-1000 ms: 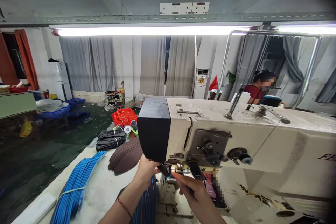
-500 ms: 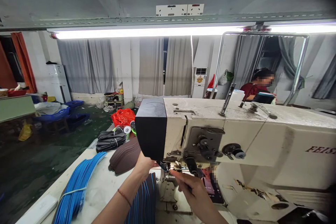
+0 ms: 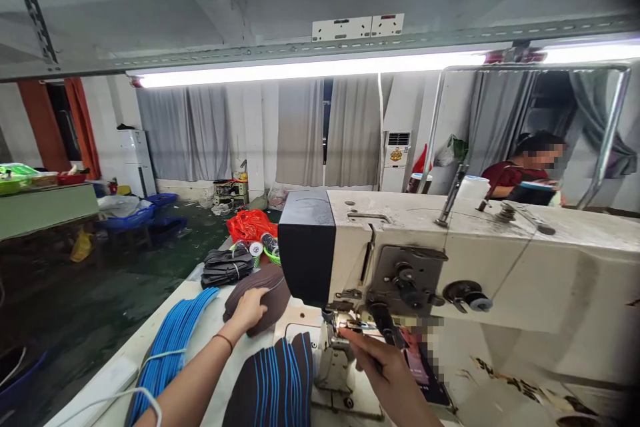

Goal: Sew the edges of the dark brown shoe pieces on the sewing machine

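Note:
A cream sewing machine (image 3: pixel 450 260) with a black end cap fills the right half of the view. My right hand (image 3: pixel 385 367) reaches up under its head, fingers pinched near the needle area (image 3: pixel 345 323); what they hold is too small to make out. My left hand (image 3: pixel 249 310) lies with fingers spread on a stack of brown fabric pieces (image 3: pixel 260 287) on the white table. A stack of dark pieces with blue piping (image 3: pixel 275 383) sits just in front of the machine.
A bundle of blue cord (image 3: pixel 170 343) lies at the table's left. Black pieces (image 3: pixel 227 265), thread spools and a red bag (image 3: pixel 250 223) sit farther back. Another person in red (image 3: pixel 520 170) works behind the machine. Blue bins (image 3: pixel 130 217) stand on the dark floor at left.
My left hand has left the machine's head and moved left onto the brown stack. The right hand stays at the needle area. The view has shifted slightly.

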`<state>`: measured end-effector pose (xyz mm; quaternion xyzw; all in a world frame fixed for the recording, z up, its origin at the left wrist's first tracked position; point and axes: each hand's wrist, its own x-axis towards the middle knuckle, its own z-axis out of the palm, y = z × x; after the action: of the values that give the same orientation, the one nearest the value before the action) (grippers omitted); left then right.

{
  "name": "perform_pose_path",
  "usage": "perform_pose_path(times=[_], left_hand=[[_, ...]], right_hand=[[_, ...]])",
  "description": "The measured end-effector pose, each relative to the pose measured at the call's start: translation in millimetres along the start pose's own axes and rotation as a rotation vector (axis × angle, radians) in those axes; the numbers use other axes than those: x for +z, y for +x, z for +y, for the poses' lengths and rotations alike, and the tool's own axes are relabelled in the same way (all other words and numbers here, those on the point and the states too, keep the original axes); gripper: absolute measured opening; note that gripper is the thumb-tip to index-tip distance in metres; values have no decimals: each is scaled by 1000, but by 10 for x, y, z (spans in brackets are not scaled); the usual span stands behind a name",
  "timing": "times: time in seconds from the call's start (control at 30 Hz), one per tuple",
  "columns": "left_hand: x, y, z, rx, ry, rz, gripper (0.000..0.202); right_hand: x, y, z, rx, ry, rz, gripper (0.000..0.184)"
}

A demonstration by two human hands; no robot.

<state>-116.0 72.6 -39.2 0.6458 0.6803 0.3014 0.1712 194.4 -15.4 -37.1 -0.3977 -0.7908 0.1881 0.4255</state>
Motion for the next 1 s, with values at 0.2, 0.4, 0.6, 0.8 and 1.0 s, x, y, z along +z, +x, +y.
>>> perform_pose_path(times=[0.2,0.4,0.6,0.8,1.0], left_hand=[[19,-289,-87,-80,298,38,45],[-121,-994,-106,-127,287,-263,80],[-38,-1452,-341,-304,183,-343,116],[-160,-1356,-369,-242,-53,-130,53],[-366,-1402,431,-306,-907,-321,38]], right_hand=[[-8,13,14,-17,-21,7,33],[-10,22,-54,-34,-15,59,33],[1,3,-63,12,11,28,33],[8,9,-100,-8,36,59,32],[50,-14,-39,-31,41,86,32]])
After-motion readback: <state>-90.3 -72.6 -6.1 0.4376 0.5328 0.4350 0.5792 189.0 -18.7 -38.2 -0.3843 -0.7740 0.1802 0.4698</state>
